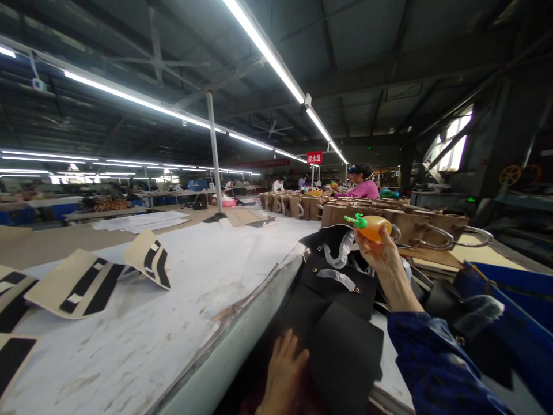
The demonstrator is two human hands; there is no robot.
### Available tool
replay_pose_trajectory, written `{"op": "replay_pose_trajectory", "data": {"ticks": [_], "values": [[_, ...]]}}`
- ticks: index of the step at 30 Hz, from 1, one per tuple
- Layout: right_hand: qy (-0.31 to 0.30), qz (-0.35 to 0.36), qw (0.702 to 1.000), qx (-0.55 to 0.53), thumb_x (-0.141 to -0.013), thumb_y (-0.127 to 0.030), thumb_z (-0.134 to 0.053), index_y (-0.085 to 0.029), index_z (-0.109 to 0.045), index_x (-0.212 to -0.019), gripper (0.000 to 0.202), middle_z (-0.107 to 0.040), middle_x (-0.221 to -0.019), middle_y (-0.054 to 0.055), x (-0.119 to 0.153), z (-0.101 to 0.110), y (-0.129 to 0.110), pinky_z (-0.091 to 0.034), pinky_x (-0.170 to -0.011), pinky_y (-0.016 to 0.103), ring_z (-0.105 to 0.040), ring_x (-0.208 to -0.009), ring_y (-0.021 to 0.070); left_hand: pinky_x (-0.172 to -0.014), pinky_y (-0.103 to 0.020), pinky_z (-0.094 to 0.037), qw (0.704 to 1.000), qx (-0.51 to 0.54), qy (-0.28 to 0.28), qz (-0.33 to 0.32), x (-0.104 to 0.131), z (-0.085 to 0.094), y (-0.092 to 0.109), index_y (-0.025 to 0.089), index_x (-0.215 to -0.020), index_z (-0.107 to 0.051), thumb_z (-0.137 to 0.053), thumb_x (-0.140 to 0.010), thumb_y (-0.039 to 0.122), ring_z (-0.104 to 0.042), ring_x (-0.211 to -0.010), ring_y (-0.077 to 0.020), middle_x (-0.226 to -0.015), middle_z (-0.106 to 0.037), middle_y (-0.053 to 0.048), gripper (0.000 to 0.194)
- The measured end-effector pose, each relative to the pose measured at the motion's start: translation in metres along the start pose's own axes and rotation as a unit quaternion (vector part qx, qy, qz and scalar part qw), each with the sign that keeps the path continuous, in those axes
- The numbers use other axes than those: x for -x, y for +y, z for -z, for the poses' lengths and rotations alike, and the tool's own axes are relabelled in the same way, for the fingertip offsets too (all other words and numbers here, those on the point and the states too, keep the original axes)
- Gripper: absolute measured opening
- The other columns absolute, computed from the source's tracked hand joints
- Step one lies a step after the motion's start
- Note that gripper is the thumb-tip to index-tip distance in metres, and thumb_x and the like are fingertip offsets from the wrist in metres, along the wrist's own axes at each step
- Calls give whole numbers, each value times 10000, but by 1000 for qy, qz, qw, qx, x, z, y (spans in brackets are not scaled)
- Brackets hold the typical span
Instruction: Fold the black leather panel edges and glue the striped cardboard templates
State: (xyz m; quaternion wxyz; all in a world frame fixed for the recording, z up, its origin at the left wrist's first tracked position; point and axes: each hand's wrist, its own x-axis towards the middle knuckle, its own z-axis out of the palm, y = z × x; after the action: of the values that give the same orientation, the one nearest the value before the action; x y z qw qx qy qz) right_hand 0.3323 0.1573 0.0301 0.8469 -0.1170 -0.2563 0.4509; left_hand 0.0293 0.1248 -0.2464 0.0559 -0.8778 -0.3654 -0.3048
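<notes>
My right hand (pixel 382 253) is raised at the right, its fingers wrapped round an orange squeeze bottle (pixel 375 228) with a green nozzle that points left. Low in the middle, my left hand (pixel 284 360) has its fingers apart and rests against a black panel (pixel 345 346). Behind that panel lie black bag pieces (pixel 319 288) with brass-coloured fittings. Their handles (pixel 339 279) are wrapped in clear plastic. It is dim around my left hand.
A white-covered table (pixel 173 311) spans the left, bearing beige pieces with black strips (pixel 82 282). Brown bags (pixel 389 222) stand in rows behind. A blue bin (pixel 514 294) sits at the right. Farther back, a person in pink (pixel 366 189) is at work.
</notes>
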Motion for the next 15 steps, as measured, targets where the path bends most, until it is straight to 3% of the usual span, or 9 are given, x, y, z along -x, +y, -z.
{"op": "replay_pose_trajectory", "data": {"ticks": [3,5,11,15], "values": [[-12,4,1000,1,-912,-352,-711,-216,-653,-1139,271,-752,-1040,52,10,1,-8,-659,-761,286,-750,-922,184,-984,-427,-585,1000,-1,2,31,-3,12,6,294,-1103,-745,-637,-894,71,-708,-1106,-256,-1117,-760,-42,324],[-20,6,1000,3,-917,-387,-698,-216,-661,-1142,286,-745,-1076,61,19,2,-15,-656,-755,271,-744,-951,183,-884,-415,-605,999,-4,-6,53,-8,22,10,264,-1120,-737,-568,-900,19,-714,-972,-249,-1018,-741,-51,370],[-33,2,999,33,-911,-452,-685,-207,-666,-1188,370,-734,-1127,81,50,3,-39,-638,-747,225,-726,-1008,172,-1009,-355,-527,996,39,-45,65,-31,33,24,273,-1250,-685,-457,-919,5,-652,-1084,-213,-1146,-685,-59,483],[-13,10,997,80,-835,-507,-748,-235,-677,-1158,428,-747,-1094,84,72,22,-59,-633,-630,214,-737,-897,171,-986,-278,-525,992,88,-73,57,-30,32,33,263,-1227,-708,-407,-889,-13,-654,-1117,-193,-1199,-682,-74,530]]}}
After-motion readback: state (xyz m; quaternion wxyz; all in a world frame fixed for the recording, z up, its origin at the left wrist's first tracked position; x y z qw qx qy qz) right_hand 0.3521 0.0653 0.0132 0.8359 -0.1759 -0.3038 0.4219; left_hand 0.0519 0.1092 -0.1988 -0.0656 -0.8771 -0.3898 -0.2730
